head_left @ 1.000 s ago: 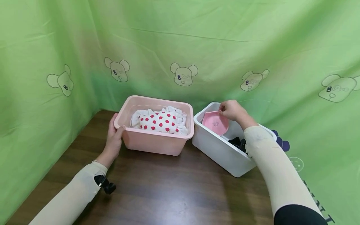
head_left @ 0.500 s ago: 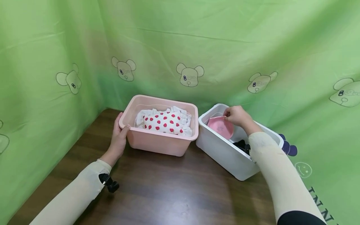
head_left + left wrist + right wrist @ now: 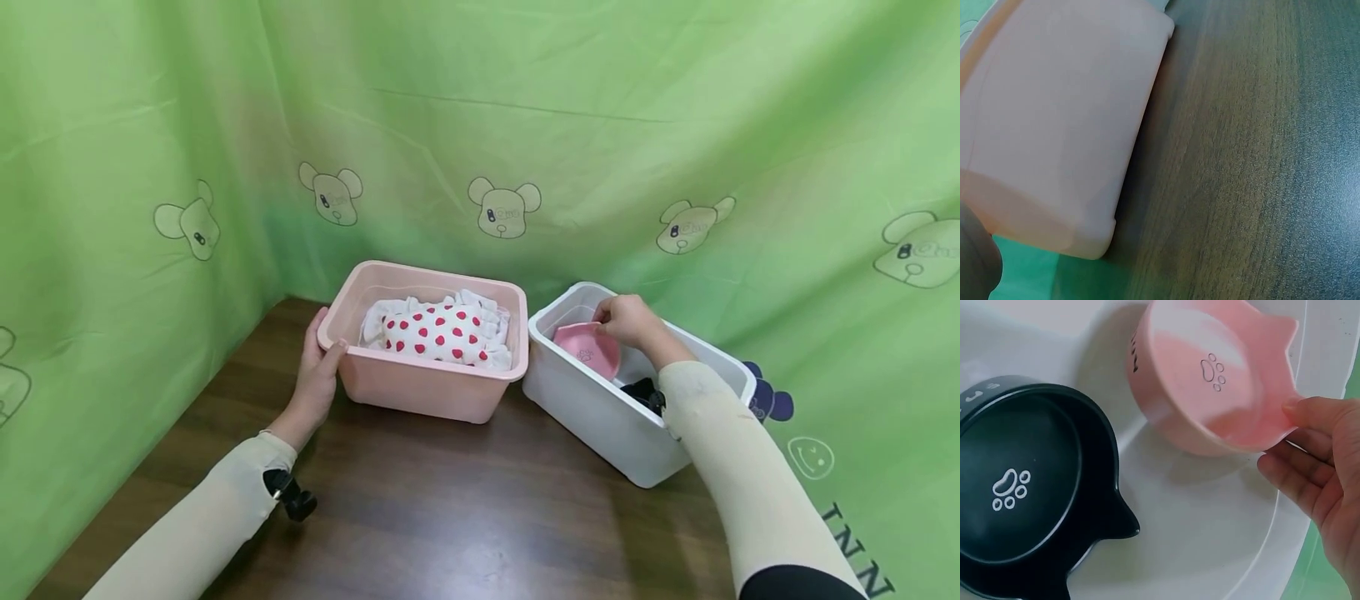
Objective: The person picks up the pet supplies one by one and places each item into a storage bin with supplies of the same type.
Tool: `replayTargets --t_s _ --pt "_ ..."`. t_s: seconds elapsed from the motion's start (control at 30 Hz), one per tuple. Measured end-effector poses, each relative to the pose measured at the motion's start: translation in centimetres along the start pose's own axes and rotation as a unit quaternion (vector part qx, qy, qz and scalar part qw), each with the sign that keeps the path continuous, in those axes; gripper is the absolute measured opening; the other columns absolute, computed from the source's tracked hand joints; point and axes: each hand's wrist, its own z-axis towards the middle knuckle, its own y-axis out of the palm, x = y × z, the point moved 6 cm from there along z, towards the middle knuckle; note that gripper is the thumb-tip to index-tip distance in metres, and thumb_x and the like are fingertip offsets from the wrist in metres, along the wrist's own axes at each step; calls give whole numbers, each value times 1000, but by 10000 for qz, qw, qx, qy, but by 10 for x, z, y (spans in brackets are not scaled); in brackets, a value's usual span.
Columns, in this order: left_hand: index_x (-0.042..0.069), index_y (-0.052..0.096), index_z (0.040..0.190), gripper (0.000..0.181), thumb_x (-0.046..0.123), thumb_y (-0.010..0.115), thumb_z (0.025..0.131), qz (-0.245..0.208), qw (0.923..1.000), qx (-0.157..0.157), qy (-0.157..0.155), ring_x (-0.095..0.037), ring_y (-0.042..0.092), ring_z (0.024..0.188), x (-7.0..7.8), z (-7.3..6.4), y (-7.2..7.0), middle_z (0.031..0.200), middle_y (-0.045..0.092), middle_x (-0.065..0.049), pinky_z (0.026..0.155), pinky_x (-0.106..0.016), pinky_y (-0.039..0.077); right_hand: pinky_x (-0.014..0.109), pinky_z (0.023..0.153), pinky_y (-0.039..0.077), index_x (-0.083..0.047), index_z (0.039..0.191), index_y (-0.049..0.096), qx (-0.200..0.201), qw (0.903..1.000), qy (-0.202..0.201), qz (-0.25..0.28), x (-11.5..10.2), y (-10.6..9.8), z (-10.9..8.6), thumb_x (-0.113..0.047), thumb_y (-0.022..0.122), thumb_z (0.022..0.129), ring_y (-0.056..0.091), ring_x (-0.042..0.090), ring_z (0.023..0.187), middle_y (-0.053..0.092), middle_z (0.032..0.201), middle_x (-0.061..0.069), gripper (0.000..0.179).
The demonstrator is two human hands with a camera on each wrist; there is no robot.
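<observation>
In the head view, my right hand [image 3: 630, 321] reaches into a white plastic bin [image 3: 592, 417] on the right. Its thumb and fingers pinch one pointed ear of a pink cat-eared pet bowl [image 3: 1210, 381], which has a paw print inside. The bowl is tilted, low in the bin. Beside it in the right wrist view lies a black cat-eared bowl [image 3: 1022, 481], also paw-printed. My left hand [image 3: 311, 379] grips the left front corner of a pink bin [image 3: 412, 392], thumb on the front rim; its fingers are partly hidden. Inside lies a white ruffled cloth bundle [image 3: 438, 332] with red strawberry-like prints.
Both bins stand on a dark wooden table [image 3: 420, 508], their near corners almost touching. A green curtain [image 3: 420, 108] with printed bear heads hangs close behind them and along the left side.
My right hand has lowered the pink bowl deeper into the white bin. The left hand keeps its grip on the pink bin. The head view has shifted slightly.
</observation>
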Motion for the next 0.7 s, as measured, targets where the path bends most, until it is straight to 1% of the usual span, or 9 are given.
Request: replayTargets --t_s 0.17,0.3,0.43,0.53,0.63,0.7 --pt "9 15 163 66 0 43 104 29 10000 -20 -2 -24 24 152 0 1 1 168 22 -11 118 -21 27 45 79 58 -4 94 77 -64 9999 -116 14 0 2 -3 -7 74 88 67 25 84 75 89 9 7" --pt "10 13 164 66 2 43 105 71 9999 -52 -58 -20 25 152 -3 -1 0 168 22 -8 122 -26 24 45 79 58 -6 92 77 -131 9997 -210 -33 2 8 -5 -6 74 88 66 25 84 75 88 7 6" --pt "10 12 164 66 3 43 105 99 9999 -83 -26 -20 25 152 1 4 2 168 21 -7 123 -31 22 46 79 58 -6 93 77 -91 9996 -234 -90 2 4 -2 -6 73 89 66 25 85 75 88 7 5" --pt "9 13 164 66 3 43 105 102 9999 -62 4 -21 25 151 3 8 2 168 22 -8 123 -31 22 48 81 57 -5 93 77 -28 9996 -262 -102 3 2 1 -6 73 90 67 27 86 75 89 8 5" --pt "9 13 164 65 4 43 106 114 9999 -47 -23 -20 25 151 1 5 1 168 22 -8 123 -31 22 48 82 57 -6 93 77 10 9995 -321 -70 6 8 1 -6 73 89 67 27 87 75 89 8 6" --pt "10 14 164 65 4 43 105 136 9999 -20 -58 -20 25 151 -1 2 0 168 22 -8 123 -30 23 47 81 57 -6 93 76 -51 9993 -369 4 6 14 0 -5 72 89 67 27 87 75 89 8 5"
